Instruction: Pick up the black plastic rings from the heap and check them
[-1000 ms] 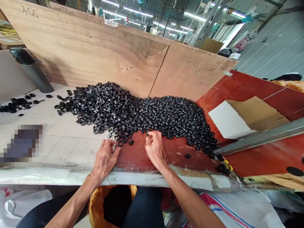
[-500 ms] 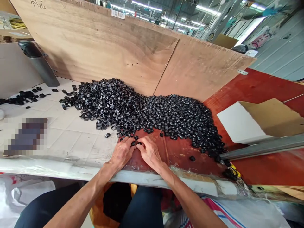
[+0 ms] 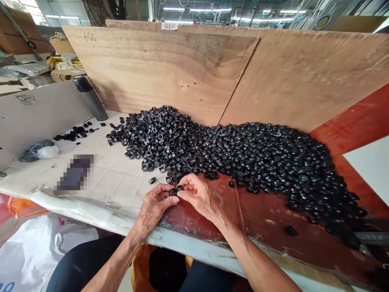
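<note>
Black rings (image 3: pixel 231 158) lie heaped across a pale sheet (image 3: pixel 112 190) and a red-brown board (image 3: pixel 267 215), seen from the head camera; upright plywood panels (image 3: pixel 158 69) behind the heap appear to stop it spreading backward. Both hands work at the heap's near edge, close together and narrowly closed. The left hand (image 3: pixel 154 207) and right hand (image 3: pixel 197 194) pinch one or two rings (image 3: pixel 174 192) between them, fingertips nearly meeting, the exact grip partly hidden. A loose ring (image 3: pixel 152 180) sits just beside the left hand. A smaller cluster (image 3: pixel 74 133) lies apart at far left, near a dark flask (image 3: pixel 88 97), seemingly kept separate from the main heap.
</note>
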Demonstrator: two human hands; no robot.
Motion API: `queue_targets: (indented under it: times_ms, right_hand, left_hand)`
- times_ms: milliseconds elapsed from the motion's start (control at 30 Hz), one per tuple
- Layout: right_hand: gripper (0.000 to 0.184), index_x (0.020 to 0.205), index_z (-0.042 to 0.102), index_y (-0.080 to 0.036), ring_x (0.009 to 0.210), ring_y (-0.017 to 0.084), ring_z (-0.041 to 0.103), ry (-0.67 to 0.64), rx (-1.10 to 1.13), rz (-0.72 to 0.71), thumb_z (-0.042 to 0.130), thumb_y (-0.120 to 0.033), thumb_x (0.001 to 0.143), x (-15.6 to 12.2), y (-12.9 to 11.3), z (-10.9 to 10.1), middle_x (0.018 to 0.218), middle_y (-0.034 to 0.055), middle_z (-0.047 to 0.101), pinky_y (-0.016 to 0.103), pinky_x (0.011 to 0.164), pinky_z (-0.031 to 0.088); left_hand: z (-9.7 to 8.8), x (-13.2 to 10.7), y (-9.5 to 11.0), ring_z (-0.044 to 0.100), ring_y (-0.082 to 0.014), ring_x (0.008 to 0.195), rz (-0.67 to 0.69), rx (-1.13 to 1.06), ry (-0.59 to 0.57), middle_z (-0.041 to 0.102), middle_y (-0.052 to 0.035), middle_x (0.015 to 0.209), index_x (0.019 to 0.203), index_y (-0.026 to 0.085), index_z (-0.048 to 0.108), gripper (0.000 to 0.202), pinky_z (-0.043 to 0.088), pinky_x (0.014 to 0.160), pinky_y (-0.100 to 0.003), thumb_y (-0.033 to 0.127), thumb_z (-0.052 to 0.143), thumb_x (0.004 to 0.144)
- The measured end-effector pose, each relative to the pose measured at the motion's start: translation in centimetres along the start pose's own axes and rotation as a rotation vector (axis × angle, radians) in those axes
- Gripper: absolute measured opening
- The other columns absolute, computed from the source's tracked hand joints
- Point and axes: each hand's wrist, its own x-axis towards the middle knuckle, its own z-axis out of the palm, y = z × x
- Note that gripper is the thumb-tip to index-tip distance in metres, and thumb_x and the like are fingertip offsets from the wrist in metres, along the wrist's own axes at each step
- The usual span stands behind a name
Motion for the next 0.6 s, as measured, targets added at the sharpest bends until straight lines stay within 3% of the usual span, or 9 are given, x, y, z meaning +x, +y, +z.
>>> queue_targets:
  times_ms: [67,233,433,600]
  right_hand:
    - [0.017,0.1,0.076,-0.023,0.077,0.018,0.07,-0.021,-0.031,-0.03,0.071,-0.027,0.084,-0.18,0.02,0.01,0.088,0.001,0.075,0.03,0.069,0.057]
    - [0.025,0.105,0.081,-0.025,0.097,0.021,0.071,-0.072,-0.066,-0.18,0.061,-0.023,0.09,-0.49,-0.45,-0.15,0.111,0.0053,0.076,0.033,0.082,0.057]
    - [0.015,0.101,0.074,-0.022,0.078,0.017,0.069,-0.013,-0.083,-0.143,0.067,-0.023,0.087,-0.62,-0.08,-0.08,0.093,0.0015,0.075,0.028,0.074,0.056]
    - [0.011,0.096,0.075,-0.023,0.084,0.018,0.07,-0.027,-0.105,-0.209,0.067,-0.021,0.089,-0.64,0.22,0.09,0.098,0.0028,0.075,0.028,0.076,0.056]
  left_hand:
    - [0.15,-0.1,0.24,0.069,-0.0151,0.07,0.042,0.006,0.025,0.073,0.0012,0.079,0.101,0.021,0.068,0.042,0.058,0.074,-0.031,0.04,0.091,0.073]
    - [0.26,-0.37,0.57,0.067,-0.0132,0.073,0.093,0.008,0.051,0.072,0.001,0.081,0.096,0.019,0.072,0.033,0.057,0.076,-0.028,0.034,0.091,0.074]
    - [0.26,-0.64,0.54,0.068,-0.0148,0.077,0.17,0.028,0.057,0.073,-0.0018,0.092,0.1,0.019,0.078,0.029,0.058,0.077,-0.029,0.033,0.089,0.076]
    - [0.17,-0.59,0.15,0.07,-0.0163,0.083,0.221,0.067,0.058,0.074,-0.0035,0.1,0.101,0.02,0.078,0.024,0.059,0.08,-0.03,0.031,0.086,0.081]
